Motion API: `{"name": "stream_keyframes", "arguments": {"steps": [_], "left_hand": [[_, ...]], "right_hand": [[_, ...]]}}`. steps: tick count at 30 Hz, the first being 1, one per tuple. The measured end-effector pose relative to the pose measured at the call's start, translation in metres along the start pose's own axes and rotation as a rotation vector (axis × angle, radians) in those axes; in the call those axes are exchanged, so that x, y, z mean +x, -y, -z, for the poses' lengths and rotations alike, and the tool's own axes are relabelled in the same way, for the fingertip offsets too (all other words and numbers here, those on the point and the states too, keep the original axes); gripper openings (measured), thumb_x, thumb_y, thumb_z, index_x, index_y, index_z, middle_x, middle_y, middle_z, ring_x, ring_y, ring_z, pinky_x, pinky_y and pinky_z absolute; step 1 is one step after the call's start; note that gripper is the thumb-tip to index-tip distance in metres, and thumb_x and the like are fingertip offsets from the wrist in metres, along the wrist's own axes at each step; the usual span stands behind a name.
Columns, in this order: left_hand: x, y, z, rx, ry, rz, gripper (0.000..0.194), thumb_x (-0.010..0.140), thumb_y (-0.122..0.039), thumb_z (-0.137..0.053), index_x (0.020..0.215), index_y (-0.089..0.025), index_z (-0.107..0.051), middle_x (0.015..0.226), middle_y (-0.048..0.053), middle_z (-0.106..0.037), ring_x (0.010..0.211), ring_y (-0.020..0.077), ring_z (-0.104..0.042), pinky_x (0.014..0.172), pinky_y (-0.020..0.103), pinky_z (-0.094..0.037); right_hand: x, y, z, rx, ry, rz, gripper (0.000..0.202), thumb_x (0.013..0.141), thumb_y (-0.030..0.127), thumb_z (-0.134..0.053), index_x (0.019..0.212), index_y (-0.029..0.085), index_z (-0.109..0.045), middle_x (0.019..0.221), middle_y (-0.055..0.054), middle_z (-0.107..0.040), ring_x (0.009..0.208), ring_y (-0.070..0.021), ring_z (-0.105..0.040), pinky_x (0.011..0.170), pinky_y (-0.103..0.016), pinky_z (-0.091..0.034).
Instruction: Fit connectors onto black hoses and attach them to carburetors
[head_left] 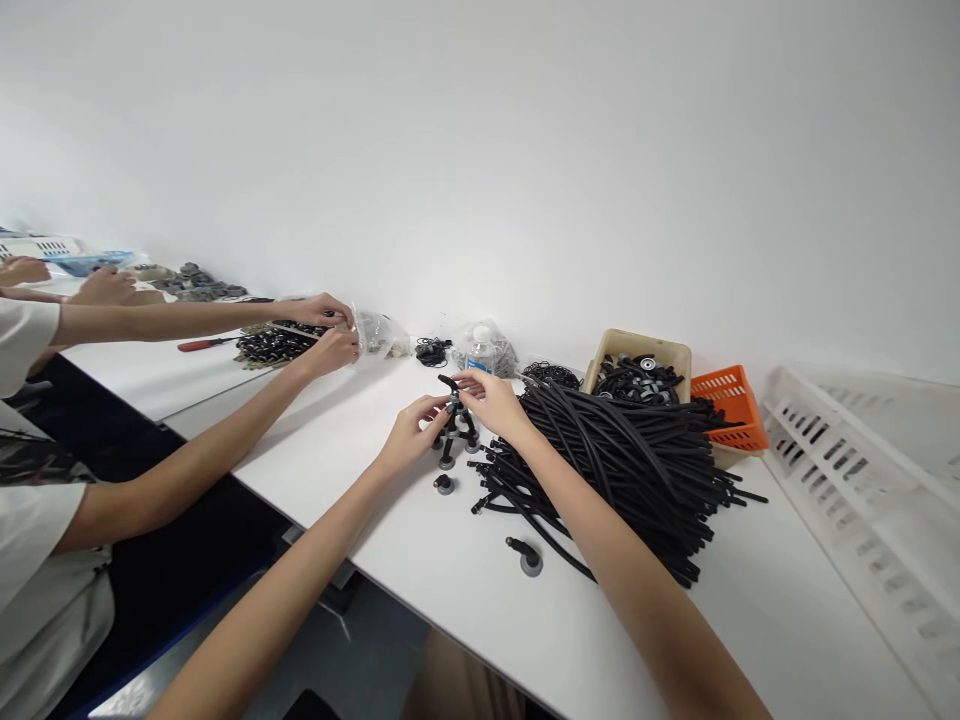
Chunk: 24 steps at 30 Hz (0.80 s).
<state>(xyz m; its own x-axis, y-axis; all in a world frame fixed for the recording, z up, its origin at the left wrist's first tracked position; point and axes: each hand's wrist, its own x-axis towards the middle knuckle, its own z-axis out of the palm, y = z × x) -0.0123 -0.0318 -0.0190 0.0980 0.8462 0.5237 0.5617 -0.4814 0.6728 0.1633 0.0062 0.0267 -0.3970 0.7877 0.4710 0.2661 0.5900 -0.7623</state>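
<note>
My left hand [412, 430] and my right hand [491, 402] come together near the middle of the white table [405, 520]. Between their fingertips is a small black part [448, 383], which both hands grip. Just below them several black fittings with grey round bases stand in a group [447, 452]. One more fitting [444, 484] is a little nearer, and another [529, 556] lies apart toward the front edge. A large heap of black tubes [622, 450] spreads beside my right forearm.
Behind the tubes are a beige bin [641, 345] of black parts and an orange basket [731, 410]. A white crate [855, 500] stands at right, a bottle [481, 350] near the wall. At left, a co-worker's hands [334, 345] touch a clear bag [379, 335].
</note>
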Motion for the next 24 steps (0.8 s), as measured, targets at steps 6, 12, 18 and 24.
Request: {"name": "stream_keyframes", "arguments": {"steps": [6,12,18,24], "left_hand": [[0.0004,0.0032,0.0002,0.014,-0.003,-0.009,0.039,0.092,-0.044,-0.049,0.116,-0.018,-0.068,0.101,0.008,-0.067,0.083,0.0183,-0.063,0.074,0.03,-0.051],[0.0001,0.0055,-0.0001,0.017,0.002,-0.012,0.041,0.093,-0.044,-0.048,0.119,-0.019,-0.067,0.103,0.008,-0.067,0.085,0.0187,-0.063,0.076,0.031,-0.051],[0.0001,0.0073,0.0,0.021,0.005,-0.019,0.041,0.093,-0.044,-0.048,0.12,-0.018,-0.066,0.104,0.008,-0.067,0.085,0.0185,-0.063,0.077,0.031,-0.051],[0.0002,0.0063,0.0,0.001,-0.003,-0.023,0.041,0.093,-0.043,-0.049,0.12,-0.017,-0.066,0.104,0.009,-0.067,0.084,0.0181,-0.063,0.079,0.031,-0.052]], "right_hand": [[0.0006,-0.0014,-0.0001,0.0,-0.003,0.015,0.027,0.083,0.009,-0.057,0.106,0.02,-0.067,0.097,-0.003,-0.072,0.09,-0.0146,-0.068,0.086,-0.03,-0.053],[0.0013,-0.0033,0.0006,-0.018,-0.013,0.021,0.027,0.082,0.01,-0.059,0.106,0.02,-0.068,0.094,-0.003,-0.071,0.085,-0.014,-0.067,0.083,-0.03,-0.054],[0.0007,-0.0017,0.0014,-0.019,-0.006,-0.001,0.026,0.083,0.012,-0.059,0.106,0.02,-0.068,0.095,-0.003,-0.071,0.082,-0.0138,-0.067,0.082,-0.029,-0.054],[0.0005,-0.0006,0.0005,-0.03,-0.005,0.012,0.026,0.083,0.012,-0.06,0.106,0.019,-0.068,0.096,-0.004,-0.071,0.081,-0.0142,-0.067,0.08,-0.029,-0.054]]}}
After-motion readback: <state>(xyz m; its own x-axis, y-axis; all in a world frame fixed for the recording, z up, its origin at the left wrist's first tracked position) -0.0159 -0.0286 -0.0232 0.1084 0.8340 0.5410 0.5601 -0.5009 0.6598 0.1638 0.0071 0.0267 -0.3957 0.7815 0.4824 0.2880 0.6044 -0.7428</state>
